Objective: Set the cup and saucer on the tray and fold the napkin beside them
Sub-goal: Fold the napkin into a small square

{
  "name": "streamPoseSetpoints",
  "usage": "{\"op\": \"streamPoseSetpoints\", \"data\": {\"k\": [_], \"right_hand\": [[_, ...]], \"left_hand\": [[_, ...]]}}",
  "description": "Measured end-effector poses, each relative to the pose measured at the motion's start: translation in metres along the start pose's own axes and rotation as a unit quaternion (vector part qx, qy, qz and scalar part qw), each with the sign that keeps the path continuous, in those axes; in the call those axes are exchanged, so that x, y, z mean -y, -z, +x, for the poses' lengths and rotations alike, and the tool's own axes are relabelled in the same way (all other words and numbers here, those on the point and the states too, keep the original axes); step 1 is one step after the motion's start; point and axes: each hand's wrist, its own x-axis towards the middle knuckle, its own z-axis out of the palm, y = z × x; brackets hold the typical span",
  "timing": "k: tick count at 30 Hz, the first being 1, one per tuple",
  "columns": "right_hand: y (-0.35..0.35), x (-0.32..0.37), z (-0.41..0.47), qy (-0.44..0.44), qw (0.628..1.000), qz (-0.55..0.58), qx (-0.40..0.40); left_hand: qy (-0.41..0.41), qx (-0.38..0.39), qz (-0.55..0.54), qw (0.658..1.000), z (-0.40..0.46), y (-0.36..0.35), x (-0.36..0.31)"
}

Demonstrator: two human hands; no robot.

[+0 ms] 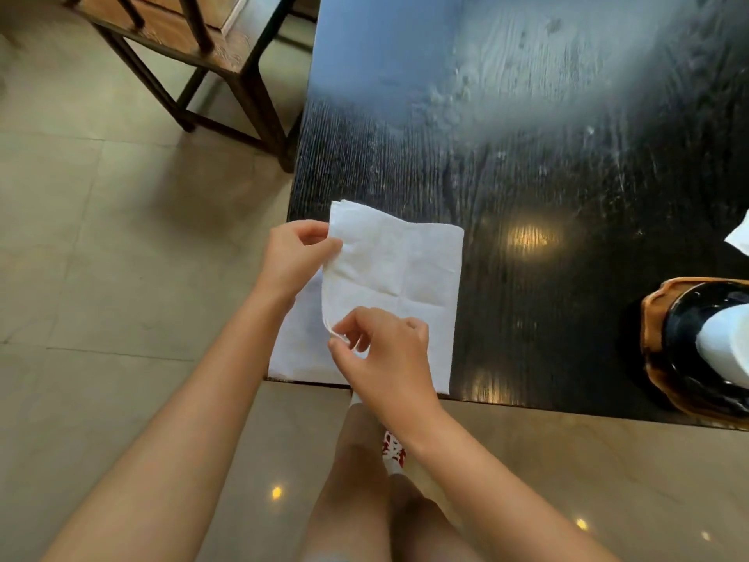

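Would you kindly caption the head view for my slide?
Both hands, left hand and right hand, pinch a white napkin mid-fold on the dark table.

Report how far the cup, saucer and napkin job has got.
Done, it seems: a white cup stands on the dark tray at the right edge; a saucer cannot be made out. In hand: the left hand and right hand pinch the napkin's left edge, mid-fold. Left: finishing the fold and laying it beside the tray.

A dark wooden chair (194,54) stands on the beige tiled floor (101,257) just off the far left edge of the glossy black worktop (547,196).
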Motion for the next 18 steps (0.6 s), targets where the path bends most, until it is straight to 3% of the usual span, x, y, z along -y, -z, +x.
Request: {"op": "streamPoseSetpoints", "data": {"k": [6, 18], "right_hand": [[-0.033, 0.006, 0.01, 0.023, 0.997, -0.048, 0.054], [-0.074, 0.008, 0.011, 0.038, 0.987, -0.123, 0.091]], "left_hand": [[0.036, -0.029, 0.074, 0.996, 0.004, 0.034, 0.041], [-0.021, -0.118, 0.197, 0.973, 0.005, 0.038, 0.064]]}}
